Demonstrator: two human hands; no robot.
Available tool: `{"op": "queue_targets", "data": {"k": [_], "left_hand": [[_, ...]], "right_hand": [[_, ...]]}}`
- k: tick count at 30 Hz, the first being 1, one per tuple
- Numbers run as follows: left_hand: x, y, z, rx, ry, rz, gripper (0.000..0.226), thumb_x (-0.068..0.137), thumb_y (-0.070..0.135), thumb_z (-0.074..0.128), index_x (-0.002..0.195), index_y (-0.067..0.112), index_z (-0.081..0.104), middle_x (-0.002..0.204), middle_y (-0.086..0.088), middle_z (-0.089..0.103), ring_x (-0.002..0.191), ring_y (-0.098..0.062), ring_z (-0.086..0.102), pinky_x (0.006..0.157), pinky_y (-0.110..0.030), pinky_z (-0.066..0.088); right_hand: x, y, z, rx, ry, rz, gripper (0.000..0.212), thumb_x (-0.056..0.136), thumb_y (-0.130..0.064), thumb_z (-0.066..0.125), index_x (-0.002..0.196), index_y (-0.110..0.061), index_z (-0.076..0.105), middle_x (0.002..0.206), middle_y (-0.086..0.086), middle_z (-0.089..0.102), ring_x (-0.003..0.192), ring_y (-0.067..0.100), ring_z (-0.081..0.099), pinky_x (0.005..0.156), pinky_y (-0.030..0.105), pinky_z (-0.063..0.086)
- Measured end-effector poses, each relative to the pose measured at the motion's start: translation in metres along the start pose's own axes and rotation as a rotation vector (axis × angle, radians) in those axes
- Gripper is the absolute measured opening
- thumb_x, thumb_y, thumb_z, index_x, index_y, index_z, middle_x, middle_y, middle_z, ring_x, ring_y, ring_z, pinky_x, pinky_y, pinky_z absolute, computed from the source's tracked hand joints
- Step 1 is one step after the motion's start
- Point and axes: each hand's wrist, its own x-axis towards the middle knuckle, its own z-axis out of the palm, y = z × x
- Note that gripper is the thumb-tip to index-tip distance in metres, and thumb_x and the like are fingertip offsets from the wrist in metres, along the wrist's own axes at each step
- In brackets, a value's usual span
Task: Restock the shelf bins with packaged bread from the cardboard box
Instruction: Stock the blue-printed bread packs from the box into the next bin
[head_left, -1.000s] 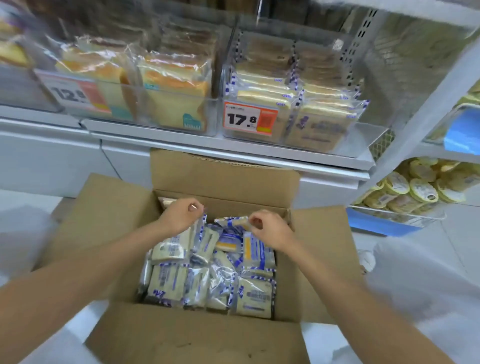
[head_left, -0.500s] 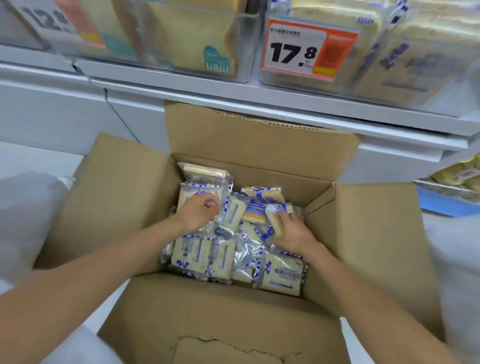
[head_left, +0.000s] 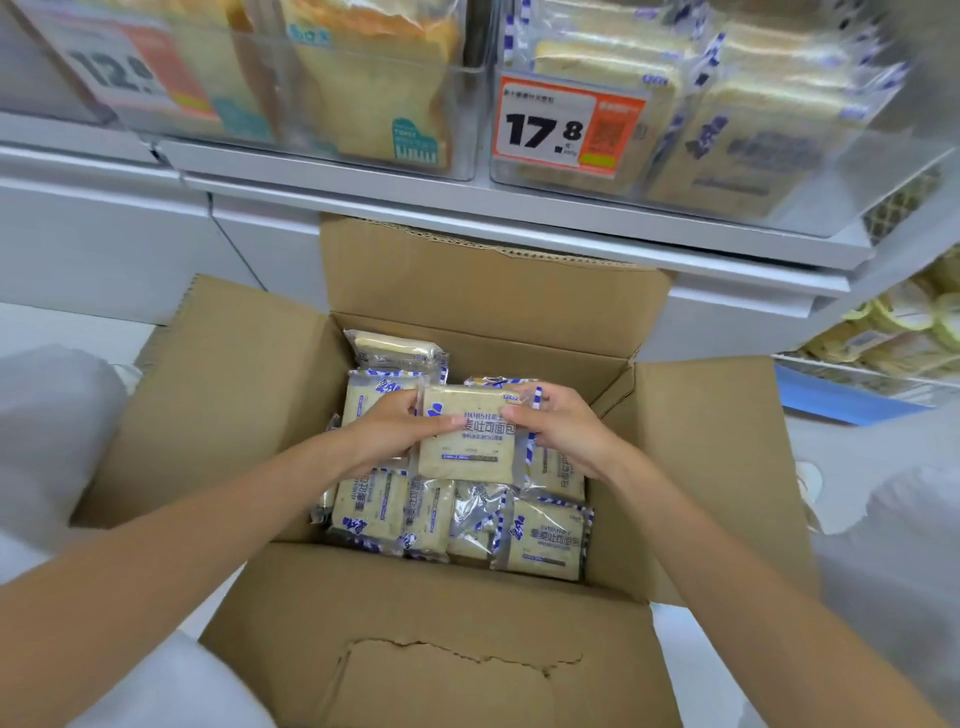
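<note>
**Head view.** At 10 o'clock a blurred 12.8 price tag (head_left: 124, 67) fronts the left shelf bin (head_left: 470, 104), a clear bin holding upright toast loaves (head_left: 374, 98). It stands on the grey shelf (head_left: 415, 200), which runs across the top of the view.

Below the shelf, the cardboard box (head_left: 234, 405) fills the centre down to 6 o'clock. Its flaps are spread outward, and the near flap shows a torn patch of liner.

The left grip (head_left: 400, 434) reaches in from 8 o'clock and holds the left edge of the bread packet (head_left: 467, 447), thumb lying across the printed face. The packet is flat, with blue-and-white trim and its face turned to the camera. It is at the middle of the box opening, just above the loose packets (head_left: 545, 540).

The right grip (head_left: 561, 436) comes in from 4 o'clock and pinches the packet's upper right edge – thumb on the face, fingers curled behind.

The loose packets lie jumbled inside the box, some flat and some on edge. One stands against the far wall at the box's 12 o'clock.

At 1 o'clock is the right shelf bin (head_left: 631, 179), also clear, with a 17.8 price tag (head_left: 566, 124) in orange and white on its front. It holds stocked packets (head_left: 753, 140) in the same blue-and-white trim.

At 3 o'clock, on a lower rack, lie round yellow-labelled packs (head_left: 909, 332) – too blurred to name further.
</note>
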Motion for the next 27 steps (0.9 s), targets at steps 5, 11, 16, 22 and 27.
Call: {"op": "queue_targets", "data": {"k": [5,11,16,22,27], "left_hand": [[-0.002,0.003,-0.023,-0.099,0.180,0.053,0.020,0.087,0.021,0.071,0.104,0.011,0.067,0.095,-0.005,0.074,0.088,-0.022,0.070,0.069,-0.025,0.057],[0.001,-0.010,-0.054,-0.270,0.306,0.051,0.024,0.090,0.016,0.066,0.113,0.009,0.064,0.103,-0.013,0.074,0.093,-0.027,0.072,0.074,-0.036,0.062],[0.001,-0.025,-0.057,-0.288,0.315,0.034,0.025,0.092,0.016,0.064,0.116,0.010,0.063,0.106,-0.013,0.074,0.095,-0.027,0.072,0.074,-0.039,0.062],[0.010,-0.022,-0.046,-0.225,0.273,0.009,0.041,0.089,0.038,0.067,0.124,0.020,0.058,0.116,-0.005,0.071,0.110,-0.034,0.066,0.097,-0.064,0.046],[0.003,0.003,-0.013,-0.362,0.106,-0.098,0.082,0.068,0.064,0.074,0.130,0.021,0.045,0.119,-0.010,0.068,0.106,-0.029,0.068,0.073,-0.047,0.059]], "right_hand": [[0.018,0.008,-0.009,-0.217,0.149,-0.062,0.034,0.089,-0.028,0.069,0.120,-0.018,0.061,0.114,-0.002,0.068,0.107,0.014,0.064,0.100,0.039,0.050],[0.065,0.039,-0.037,-0.929,0.179,-0.072,0.063,0.090,-0.027,0.066,0.146,-0.018,0.040,0.146,0.004,0.047,0.136,0.025,0.039,0.112,0.042,0.032],[0.079,0.058,-0.020,-0.995,0.173,-0.076,0.028,0.093,-0.025,0.063,0.119,-0.017,0.066,0.106,0.003,0.053,0.107,0.021,0.051,0.090,0.033,0.041],[0.041,0.004,0.004,-0.578,0.346,-0.293,0.016,0.093,-0.020,0.060,0.098,-0.013,0.073,0.095,-0.004,0.064,0.085,0.011,0.059,0.074,0.025,0.041],[-0.001,-0.005,0.046,-0.404,-0.016,-0.317,0.031,0.092,-0.019,0.066,0.122,-0.012,0.067,0.127,-0.012,0.057,0.118,-0.002,0.052,0.094,0.007,0.039]]}}
